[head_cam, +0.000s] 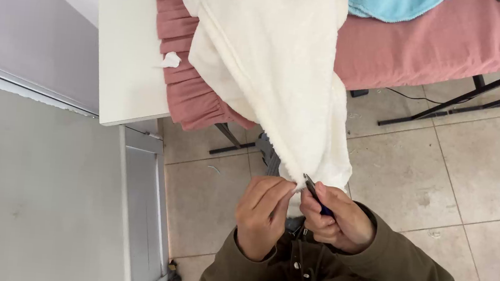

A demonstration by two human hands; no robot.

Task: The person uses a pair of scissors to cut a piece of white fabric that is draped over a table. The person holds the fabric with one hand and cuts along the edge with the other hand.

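A cream fleecy cloth (274, 70) hangs down from the pink-covered table to my hands. My left hand (263, 214) pinches its lower edge with the fingers closed on the fabric. Just to the right, my right hand (336, 217) grips a small dark tool with a blue handle (316, 196), a thread snip or small scissors, its tip touching the cloth's edge between my two hands. Olive-green sleeves cover both my arms.
A pink ruffled cover (440, 36) lies on a table with black metal legs (464, 102). A turquoise towel (389, 2) lies on top. A white board (128, 51) with a cloth scrap (171, 60) is at left. Beige floor tiles lie below.
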